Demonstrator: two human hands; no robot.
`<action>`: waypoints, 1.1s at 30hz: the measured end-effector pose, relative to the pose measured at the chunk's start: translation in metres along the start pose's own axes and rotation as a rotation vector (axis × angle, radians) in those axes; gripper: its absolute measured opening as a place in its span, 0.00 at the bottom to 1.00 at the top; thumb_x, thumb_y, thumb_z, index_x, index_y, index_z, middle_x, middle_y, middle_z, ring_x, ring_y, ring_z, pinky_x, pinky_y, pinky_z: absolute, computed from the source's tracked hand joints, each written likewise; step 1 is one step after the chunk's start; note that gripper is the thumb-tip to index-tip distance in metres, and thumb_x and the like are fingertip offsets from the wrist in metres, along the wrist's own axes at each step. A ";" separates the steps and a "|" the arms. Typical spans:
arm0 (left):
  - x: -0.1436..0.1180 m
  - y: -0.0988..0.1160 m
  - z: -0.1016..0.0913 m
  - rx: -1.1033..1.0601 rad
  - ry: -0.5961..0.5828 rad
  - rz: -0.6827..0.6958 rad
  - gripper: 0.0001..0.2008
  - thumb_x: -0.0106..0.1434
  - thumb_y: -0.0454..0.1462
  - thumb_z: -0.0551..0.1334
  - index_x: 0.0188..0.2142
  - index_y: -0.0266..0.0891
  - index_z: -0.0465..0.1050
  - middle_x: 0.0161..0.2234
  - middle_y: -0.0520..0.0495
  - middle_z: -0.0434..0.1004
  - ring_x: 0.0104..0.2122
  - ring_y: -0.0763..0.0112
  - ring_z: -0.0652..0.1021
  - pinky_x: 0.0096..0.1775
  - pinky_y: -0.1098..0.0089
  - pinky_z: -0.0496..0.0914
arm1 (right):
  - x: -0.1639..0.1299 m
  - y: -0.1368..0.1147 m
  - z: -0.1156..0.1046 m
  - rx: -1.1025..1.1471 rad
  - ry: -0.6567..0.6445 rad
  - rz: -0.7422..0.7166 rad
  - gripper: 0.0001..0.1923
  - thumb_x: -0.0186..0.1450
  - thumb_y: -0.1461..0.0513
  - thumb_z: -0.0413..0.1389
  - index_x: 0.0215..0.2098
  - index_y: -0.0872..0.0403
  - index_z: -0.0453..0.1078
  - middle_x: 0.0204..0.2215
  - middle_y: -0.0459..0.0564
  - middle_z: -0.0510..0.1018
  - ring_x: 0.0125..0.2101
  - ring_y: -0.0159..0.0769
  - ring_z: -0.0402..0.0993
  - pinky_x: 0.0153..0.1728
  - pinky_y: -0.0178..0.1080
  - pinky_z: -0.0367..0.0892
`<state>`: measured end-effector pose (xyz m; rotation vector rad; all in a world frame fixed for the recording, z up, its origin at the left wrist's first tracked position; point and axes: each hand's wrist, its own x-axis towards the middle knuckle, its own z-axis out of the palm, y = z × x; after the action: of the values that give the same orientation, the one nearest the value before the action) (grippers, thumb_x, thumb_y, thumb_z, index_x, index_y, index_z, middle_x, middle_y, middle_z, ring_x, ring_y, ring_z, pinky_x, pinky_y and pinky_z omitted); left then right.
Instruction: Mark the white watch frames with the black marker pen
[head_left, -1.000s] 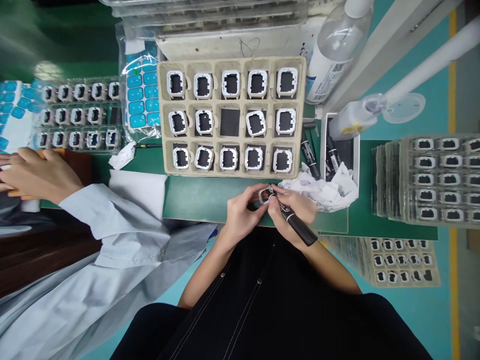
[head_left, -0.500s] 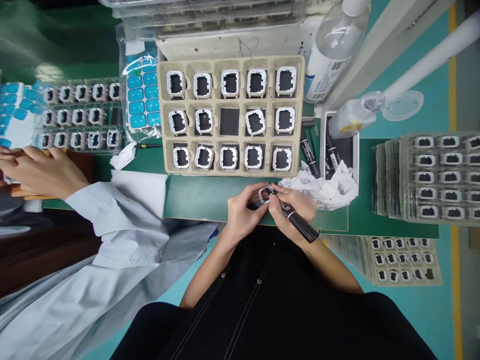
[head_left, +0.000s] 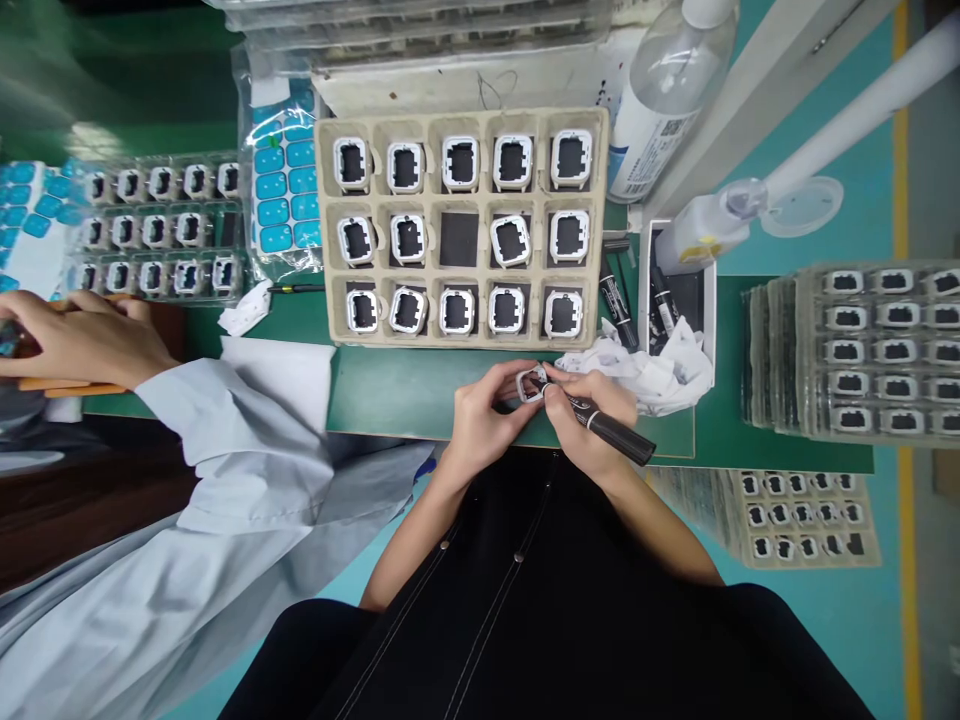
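Note:
Between the thumb and fingers of my left hand is a small white watch case frame, held just over the front edge of the green bench. My right hand grips a black marker pen, its tip end at the frame's right side and its back end slanting down to the right. Fingers hide the exact spot where the pen meets the frame. Beyond my hands lies a beige compartment tray with similar white frames in its pockets; the middle pocket of the centre row has none.
Crumpled white tissue lies right of my hands, beside spare markers and a white box. Bottles stand behind. Stacked trays are at right. A co-worker's hand and grey sleeve occupy the left.
The marker's back end has swung right and slightly up, and my right hand has shifted a little right. The frame has turned slightly in my left fingers. The co-worker's hand has changed its pose.

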<state>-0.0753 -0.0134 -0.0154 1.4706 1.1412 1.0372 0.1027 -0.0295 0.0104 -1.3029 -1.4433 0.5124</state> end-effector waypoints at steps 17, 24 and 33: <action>0.007 0.008 -0.003 -0.159 0.003 -0.025 0.25 0.68 0.49 0.84 0.56 0.41 0.85 0.47 0.43 0.95 0.47 0.58 0.96 0.56 0.62 0.92 | -0.004 -0.001 0.004 0.173 0.101 -0.096 0.06 0.78 0.64 0.67 0.45 0.47 0.77 0.44 0.49 0.93 0.48 0.52 0.95 0.43 0.46 0.92; 0.005 0.005 -0.002 -0.078 0.036 0.005 0.23 0.70 0.49 0.83 0.58 0.42 0.86 0.49 0.44 0.95 0.46 0.59 0.95 0.55 0.64 0.92 | -0.002 -0.002 0.004 0.116 0.081 -0.099 0.06 0.78 0.64 0.67 0.44 0.47 0.77 0.43 0.49 0.93 0.46 0.52 0.95 0.43 0.46 0.93; 0.001 0.005 -0.001 0.004 0.051 0.047 0.26 0.70 0.48 0.83 0.63 0.45 0.84 0.49 0.45 0.93 0.46 0.62 0.93 0.54 0.64 0.90 | -0.002 -0.001 0.004 0.128 0.129 -0.153 0.05 0.79 0.63 0.66 0.45 0.46 0.76 0.34 0.45 0.88 0.43 0.52 0.95 0.41 0.50 0.94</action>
<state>-0.0757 -0.0126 -0.0102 1.4876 1.1507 1.1110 0.0986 -0.0300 0.0092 -1.0955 -1.3675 0.4049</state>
